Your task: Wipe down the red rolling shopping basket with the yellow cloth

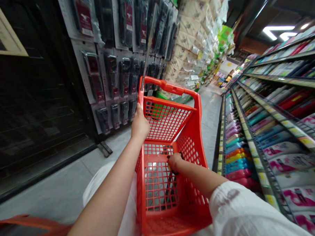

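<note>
A red plastic shopping basket cart (165, 233) with grid walls fills the middle of the head view, its raised red handle at the far end. Around the upper left edge of the basket, below the handle, my left hand (140, 126) is closed. My right hand (175, 162) reaches down inside the basket near its right wall, with a dark, partly hidden object (171, 188) beside and below it. The fingers of that hand are mostly out of sight. A thin metal pole (149, 41) rises from the handle's left corner.
Racks of packaged dark items (125, 75) hang at the left, beside stacked paper packs (187, 42). Shelves of colourful packages (277, 133) line the right. Between them runs a grey tiled aisle (210, 106). A metal rack foot (104, 149) stands on the floor at left.
</note>
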Available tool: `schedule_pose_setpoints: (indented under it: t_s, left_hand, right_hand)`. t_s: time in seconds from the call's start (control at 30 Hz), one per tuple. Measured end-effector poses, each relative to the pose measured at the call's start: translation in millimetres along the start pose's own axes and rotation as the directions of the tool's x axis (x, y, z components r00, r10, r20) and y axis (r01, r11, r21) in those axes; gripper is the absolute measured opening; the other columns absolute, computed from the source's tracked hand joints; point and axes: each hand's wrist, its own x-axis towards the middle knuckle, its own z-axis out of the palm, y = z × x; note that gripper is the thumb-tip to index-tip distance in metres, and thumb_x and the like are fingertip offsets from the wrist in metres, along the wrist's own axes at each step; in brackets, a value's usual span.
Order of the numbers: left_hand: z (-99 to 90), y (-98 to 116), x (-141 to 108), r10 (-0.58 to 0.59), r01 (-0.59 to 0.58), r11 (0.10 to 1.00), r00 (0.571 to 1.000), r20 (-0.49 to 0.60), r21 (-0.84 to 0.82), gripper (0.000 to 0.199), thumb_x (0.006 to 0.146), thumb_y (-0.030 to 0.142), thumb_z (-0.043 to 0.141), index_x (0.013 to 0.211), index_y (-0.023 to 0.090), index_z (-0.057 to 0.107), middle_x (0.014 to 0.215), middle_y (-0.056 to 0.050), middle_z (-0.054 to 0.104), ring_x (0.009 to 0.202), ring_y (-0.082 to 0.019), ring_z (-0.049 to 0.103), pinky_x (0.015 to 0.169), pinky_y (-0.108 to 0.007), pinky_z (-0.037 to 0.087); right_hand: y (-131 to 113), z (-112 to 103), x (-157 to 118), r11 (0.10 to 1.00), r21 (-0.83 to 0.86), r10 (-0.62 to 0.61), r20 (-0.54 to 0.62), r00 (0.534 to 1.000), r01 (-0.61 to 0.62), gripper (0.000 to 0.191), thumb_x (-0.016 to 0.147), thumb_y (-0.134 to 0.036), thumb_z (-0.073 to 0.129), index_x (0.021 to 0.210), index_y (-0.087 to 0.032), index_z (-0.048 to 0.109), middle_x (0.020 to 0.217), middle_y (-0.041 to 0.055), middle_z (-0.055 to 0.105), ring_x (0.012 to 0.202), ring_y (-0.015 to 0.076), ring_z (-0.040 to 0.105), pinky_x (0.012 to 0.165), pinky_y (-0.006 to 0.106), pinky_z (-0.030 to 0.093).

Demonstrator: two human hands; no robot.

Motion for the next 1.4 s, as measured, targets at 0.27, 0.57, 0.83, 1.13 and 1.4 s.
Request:
schedule_pose_setpoints:
  t_s: [0.27,0.57,0.83,1.13,1.4]
  left_hand:
    - [-0.6,-1.4,2.9,-0.001,0.001,1.000,1.000,0.004,0.010,0.086,0.075,0.000,0.044,0.156,0.013,0.018,0.150,-0.018,0.043,0.132,-0.030,0.050,0.106,-0.045,0.045]
    - [-1.6,-3.2,4.7,-0.014,0.014,0.999,1.000,-0.012,0.037,0.080,0.078,0.002,0.043,0.155,0.011,0.021,0.148,-0.020,0.046,0.134,-0.029,0.048,0.108,-0.043,0.042]
    - [-3.9,2.1,2.9,-0.035,0.035,0.998,0.999,0.000,0.048,0.080,0.078,0.001,0.043,0.154,0.011,0.022,0.147,-0.020,0.047,0.131,-0.030,0.051,0.108,-0.043,0.043]
    - [-7.0,3.4,3.0,-0.049,0.048,0.995,0.999,0.012,0.091,0.077,0.080,0.002,0.040,0.154,0.005,0.020,0.145,-0.025,0.047,0.127,-0.032,0.055,0.105,-0.045,0.044]
    - [-4.1,-3.6,6.3,-0.030,0.031,0.998,0.999,-0.021,0.050,0.079,0.077,0.004,0.043,0.154,0.011,0.024,0.143,-0.021,0.050,0.124,-0.030,0.057,0.105,-0.044,0.045]
  right_hand:
    - [25.2,-52.4,-46.4,0.995,-0.095,0.018,0.166,0.986,-0.002,0.050,0.054,-0.022,0.088,0.101,-0.018,0.073,0.112,0.0122,0.071,0.104,0.0327,0.066,0.087,0.047,0.056]
    - [99.9,-111.9,-87.5,0.960,-0.177,0.173,-0.234,0.957,-0.217,0.022,0.087,-0.017,0.056,0.101,-0.012,0.073,0.113,0.0209,0.070,0.114,0.0388,0.058,0.098,0.064,0.036]
    - [-20.1,-3.9,-137.7,0.897,-0.164,-0.369,0.237,0.899,0.411,0.021,0.068,-0.021,0.072,0.088,-0.024,0.073,0.100,0.0111,0.074,0.098,0.0347,0.067,0.082,0.055,0.051]
    - [84.7,-83.1,-115.0,0.979,-0.168,0.053,-0.323,0.945,-0.113,0.033,0.082,-0.024,0.063,0.113,-0.019,0.070,0.116,0.0160,0.068,0.113,0.0356,0.061,0.105,0.059,0.035]
    - [69.5,-78.7,-125.3,0.982,-0.189,-0.037,-0.219,0.975,-0.005,0.031,0.076,-0.024,0.068,0.106,-0.019,0.070,0.102,0.0154,0.072,0.091,0.0303,0.069,0.083,0.046,0.053]
